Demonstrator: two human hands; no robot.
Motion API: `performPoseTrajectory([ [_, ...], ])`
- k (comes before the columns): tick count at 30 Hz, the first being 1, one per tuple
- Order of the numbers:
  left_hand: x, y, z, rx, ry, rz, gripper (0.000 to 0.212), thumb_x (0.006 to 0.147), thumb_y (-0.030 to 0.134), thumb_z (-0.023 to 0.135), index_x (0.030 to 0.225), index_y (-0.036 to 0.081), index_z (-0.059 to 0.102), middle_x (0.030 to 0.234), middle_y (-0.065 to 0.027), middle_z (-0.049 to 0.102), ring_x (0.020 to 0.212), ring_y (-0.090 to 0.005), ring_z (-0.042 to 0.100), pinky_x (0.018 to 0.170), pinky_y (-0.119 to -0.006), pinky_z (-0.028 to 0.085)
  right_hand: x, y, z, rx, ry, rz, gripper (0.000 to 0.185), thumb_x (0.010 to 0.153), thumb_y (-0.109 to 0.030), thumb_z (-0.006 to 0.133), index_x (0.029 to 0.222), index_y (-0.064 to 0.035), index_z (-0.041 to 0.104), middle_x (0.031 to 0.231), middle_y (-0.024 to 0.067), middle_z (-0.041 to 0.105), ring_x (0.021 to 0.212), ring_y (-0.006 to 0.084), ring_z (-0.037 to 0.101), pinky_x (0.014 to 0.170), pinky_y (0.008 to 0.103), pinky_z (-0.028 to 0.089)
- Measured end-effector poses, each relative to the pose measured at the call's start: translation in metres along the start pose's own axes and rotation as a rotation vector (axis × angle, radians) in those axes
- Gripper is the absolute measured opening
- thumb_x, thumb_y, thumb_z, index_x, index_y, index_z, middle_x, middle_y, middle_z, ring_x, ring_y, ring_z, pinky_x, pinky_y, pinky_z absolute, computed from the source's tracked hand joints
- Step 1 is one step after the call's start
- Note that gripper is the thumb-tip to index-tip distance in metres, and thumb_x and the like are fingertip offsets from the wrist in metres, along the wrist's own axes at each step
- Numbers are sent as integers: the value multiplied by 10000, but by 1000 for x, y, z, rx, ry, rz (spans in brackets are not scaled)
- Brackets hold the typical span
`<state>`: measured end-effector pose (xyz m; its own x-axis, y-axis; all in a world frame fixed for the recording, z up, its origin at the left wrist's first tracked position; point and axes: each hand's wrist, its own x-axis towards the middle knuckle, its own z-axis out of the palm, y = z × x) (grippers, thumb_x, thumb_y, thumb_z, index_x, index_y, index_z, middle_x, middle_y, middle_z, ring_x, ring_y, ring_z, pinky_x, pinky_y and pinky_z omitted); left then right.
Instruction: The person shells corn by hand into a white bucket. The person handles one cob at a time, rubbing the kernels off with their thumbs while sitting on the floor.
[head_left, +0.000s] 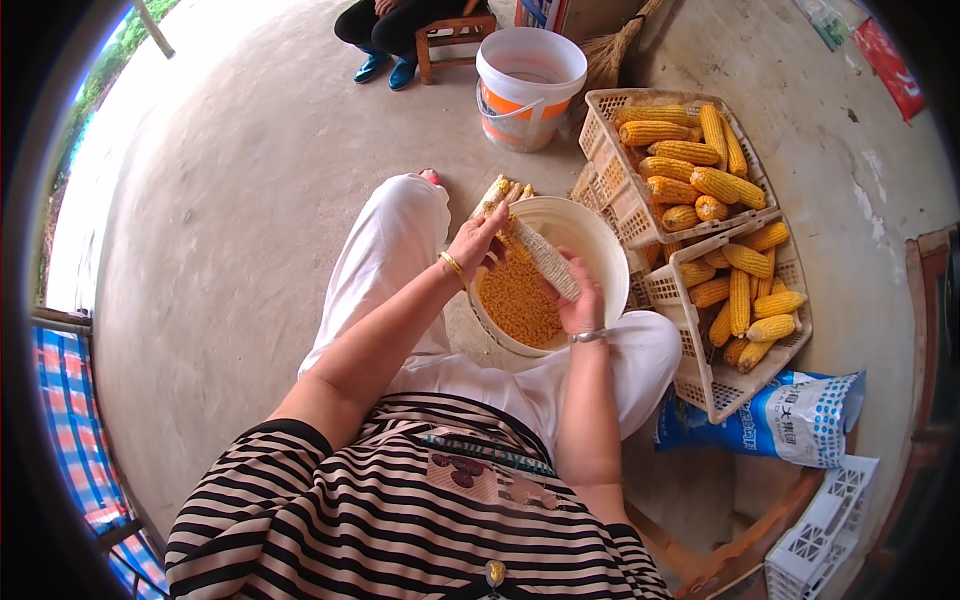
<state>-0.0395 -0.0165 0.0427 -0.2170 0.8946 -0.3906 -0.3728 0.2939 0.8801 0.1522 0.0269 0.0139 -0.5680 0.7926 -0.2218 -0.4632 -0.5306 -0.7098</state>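
A mostly bare, pale corn cob (551, 262) is held slantwise above a white plastic bucket (616, 281). My right hand (581, 296) grips its lower end. At the cob's upper end is my left hand (480, 240), fingers bent and thumb stretched along it; some yellow kernels show there. Loose yellow corn kernels (517, 300) cover the bucket's bottom. Several stripped cobs (491, 193) lie beyond the bucket's far left rim, partly hidden by my left hand.
Two plastic crates, one upper (604, 139) and one lower (694, 360), hold yellow ears of corn at the right. Beyond stand a white-and-orange bucket (525, 112) and a straw broom (611, 49). A person sits near a wooden stool (450, 34). A blue-and-white sack (780, 416) lies lower right.
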Motion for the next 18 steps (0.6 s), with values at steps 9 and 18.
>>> performPoseTrajectory([
  [9, -4, -6, 3, 143, 59, 106, 478, 792, 513, 449, 987, 77, 464, 863, -26, 511, 696, -109, 523, 473, -212, 414, -12, 1, 18, -179, -115, 278, 342, 805, -317, 530, 1028, -61, 489, 787, 66, 581, 590, 120, 549, 532, 224, 451],
  [18, -7, -18, 14, -289, -200, -33, 327, 802, 199, 535, 1086, 75, 431, 911, -10, 511, 833, -106, 502, 703, -253, 418, -15, 25, 21, -64, -247, 365, 358, 855, -337, 436, 1048, -35, 433, 781, 99, 582, 631, 181, 580, 588, 280, 487],
])
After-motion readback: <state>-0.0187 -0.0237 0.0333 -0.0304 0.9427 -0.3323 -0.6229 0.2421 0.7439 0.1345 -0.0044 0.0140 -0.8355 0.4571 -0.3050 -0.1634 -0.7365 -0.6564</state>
